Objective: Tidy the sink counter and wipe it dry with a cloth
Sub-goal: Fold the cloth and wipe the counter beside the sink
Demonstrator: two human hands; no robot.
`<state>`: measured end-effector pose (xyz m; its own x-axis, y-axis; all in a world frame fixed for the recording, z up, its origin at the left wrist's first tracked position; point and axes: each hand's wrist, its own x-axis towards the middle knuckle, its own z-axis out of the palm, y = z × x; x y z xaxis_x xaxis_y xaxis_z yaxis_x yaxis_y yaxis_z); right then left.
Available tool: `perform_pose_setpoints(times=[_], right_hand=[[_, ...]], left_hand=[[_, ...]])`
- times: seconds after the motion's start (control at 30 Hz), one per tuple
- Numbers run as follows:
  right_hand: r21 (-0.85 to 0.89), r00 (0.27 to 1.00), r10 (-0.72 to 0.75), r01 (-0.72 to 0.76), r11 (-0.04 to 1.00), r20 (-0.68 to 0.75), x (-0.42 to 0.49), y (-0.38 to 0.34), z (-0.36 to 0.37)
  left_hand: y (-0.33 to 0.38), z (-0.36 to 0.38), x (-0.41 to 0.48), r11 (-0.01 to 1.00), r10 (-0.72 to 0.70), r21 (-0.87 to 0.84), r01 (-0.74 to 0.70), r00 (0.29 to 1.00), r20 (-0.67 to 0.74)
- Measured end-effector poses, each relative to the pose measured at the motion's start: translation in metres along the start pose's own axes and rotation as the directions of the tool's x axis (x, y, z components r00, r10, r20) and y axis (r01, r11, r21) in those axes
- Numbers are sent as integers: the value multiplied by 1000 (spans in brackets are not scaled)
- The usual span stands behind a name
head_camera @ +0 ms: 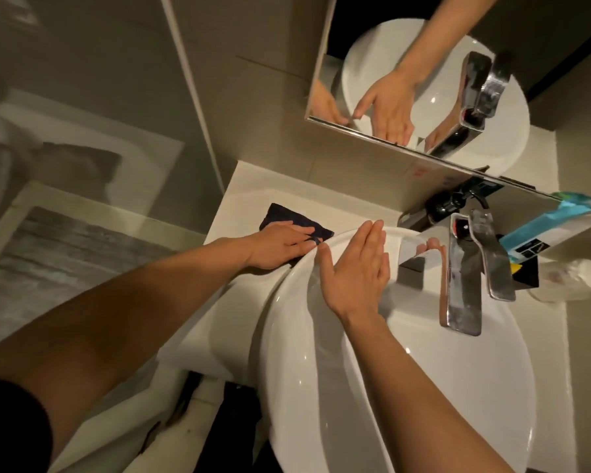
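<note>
The person's left hand (275,245) lies palm down on a dark cloth (296,222) spread on the white counter (239,192), left of the basin. Its fingers (301,232) are stretched out flat and close together, pressing the cloth against the counter rather than gripping it. The cloth shows beyond the fingertips and behind the knuckles as a dark, roughly square patch; its near corner sits just beside the raised rim of the white round sink (287,336), and the fingertips reach almost to that rim.

To the right of those fingertips, the right hand (355,271) rests open on the far left part of the sink rim, palm down. Its fingers (372,240) are straight and held together, pointing away from the person, with the thumb spread off to the left; they hold nothing.

Further right of these fingers stands a chrome faucet (464,285), its flat spout reaching over the bowl, apart from the hand. Past the faucet, on the counter's right side, lies a blue and white package (543,230), and near it a pale, blurred object that cannot be identified.

Beyond both sets of fingertips, a mirror (423,80) on the wall reflects the right hand, the sink and the faucet.
</note>
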<state>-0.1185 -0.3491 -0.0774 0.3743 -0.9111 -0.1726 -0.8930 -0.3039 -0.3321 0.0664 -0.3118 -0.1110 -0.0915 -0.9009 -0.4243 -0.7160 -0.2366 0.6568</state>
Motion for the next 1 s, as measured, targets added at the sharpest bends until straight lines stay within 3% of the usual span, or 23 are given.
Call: perform_pose_setpoints(times=[0.43, 1.0], right_hand=[[19, 998, -29, 28, 999, 55, 1, 5, -2], [141, 972, -117, 89, 986, 206, 8, 17, -22]], left_hand=[[-29, 81, -120, 971, -200, -161, 175, 967, -158], [38, 179, -217, 897, -366, -378, 229, 866, -342]])
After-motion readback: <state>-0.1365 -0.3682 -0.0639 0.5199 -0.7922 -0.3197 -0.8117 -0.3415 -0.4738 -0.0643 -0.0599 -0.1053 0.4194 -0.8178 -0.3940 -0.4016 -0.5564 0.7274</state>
